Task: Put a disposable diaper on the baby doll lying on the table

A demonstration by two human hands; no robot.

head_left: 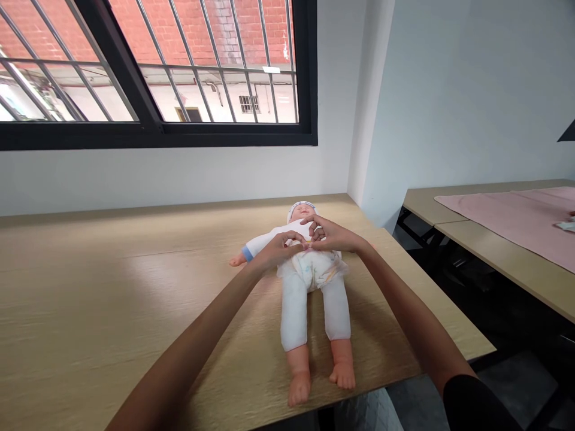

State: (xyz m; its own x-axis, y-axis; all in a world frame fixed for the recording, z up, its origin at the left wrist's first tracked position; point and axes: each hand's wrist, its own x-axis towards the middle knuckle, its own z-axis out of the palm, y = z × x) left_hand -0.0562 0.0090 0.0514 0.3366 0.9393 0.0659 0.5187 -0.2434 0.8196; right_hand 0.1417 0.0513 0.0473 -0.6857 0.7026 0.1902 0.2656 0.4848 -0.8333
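A baby doll (294, 311) in white clothes and a cap lies on its back, its feet toward me. Around its hips is a white diaper (317, 267) with ruffled sides. My left hand (281, 247) is closed at the front waist edge of the diaper, thumb and fingers pinching there. From the other side my right hand (331, 234) pinches the same edge, its thumb close to my left one, some fingers curled above. The hands hide the doll's belly and most of its chest. One doll arm with a blue cuff (247, 252) stretches out to the left.
The doll lies on a wooden table (112, 311) near its right end. Past a gap stands a second table (489, 245) with a pink cloth (530, 215) on it; part of another person's hand shows at the right edge. A barred window (215, 66) is behind.
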